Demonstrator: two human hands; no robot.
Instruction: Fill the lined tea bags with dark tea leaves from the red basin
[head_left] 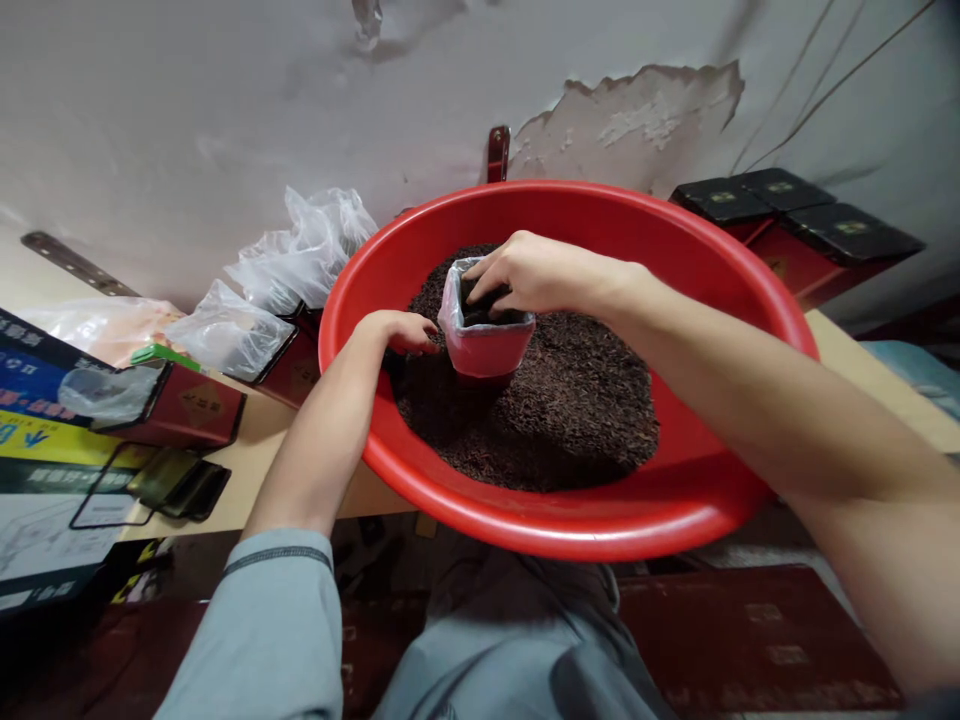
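A square, red-sided box [489, 352] lined with a clear plastic bag stands upright among dark, loose, dry leaf-like bits [574, 400] in a big red basin [570, 540]. My right hand [517, 272] reaches over the box from the right. Its fingers are apart and point down inside the liner, against dark contents; the fingertips are partly hidden. To the left of the box, my left hand [409, 332] is low at the loose bits, its fingers curled and partly in shadow. Whatever it holds, if anything, is hidden.
Red boxes with clear bags [232, 330] line the table's left side, beside black lids [180, 485] and a printed carton [45, 500]. Several closed, black-lidded red boxes [847, 235] stand at the right. A peeling wall [637, 120] rises behind the basin.
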